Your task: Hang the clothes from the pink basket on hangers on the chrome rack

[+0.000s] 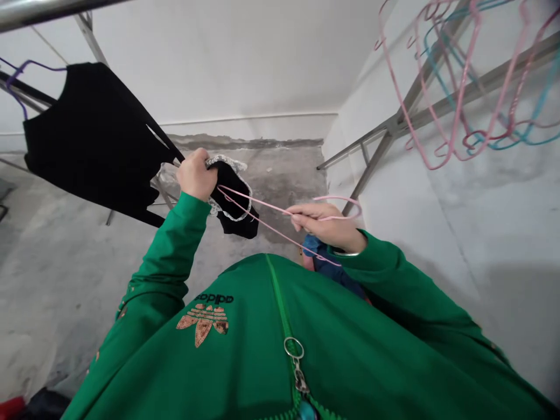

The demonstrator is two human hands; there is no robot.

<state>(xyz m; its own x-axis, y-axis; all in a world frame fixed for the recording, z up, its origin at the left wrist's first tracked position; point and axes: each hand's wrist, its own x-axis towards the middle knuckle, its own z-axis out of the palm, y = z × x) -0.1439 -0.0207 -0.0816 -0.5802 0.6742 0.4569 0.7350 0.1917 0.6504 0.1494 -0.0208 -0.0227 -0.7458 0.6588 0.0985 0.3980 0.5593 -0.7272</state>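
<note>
We're getting bright, soft, pretty even light on this one, and we can't spot any lamp or window in frame. The white wall (245, 64) looks a bit washed out, but nothing's really blown. Shadows stay gentle, with a broad grey shadow (494, 332) low on the right. The black cloth (234, 201) in the left hand (196, 175) crushes to almost solid dark, so we lose most of its detail. We also see strong wide-angle bowing toward the edges, and the metal rail (44, 11) at top left goes soft and smeary, as do the pink hangers (464, 81) at top right. The middle stays reasonably sharp.
</note>
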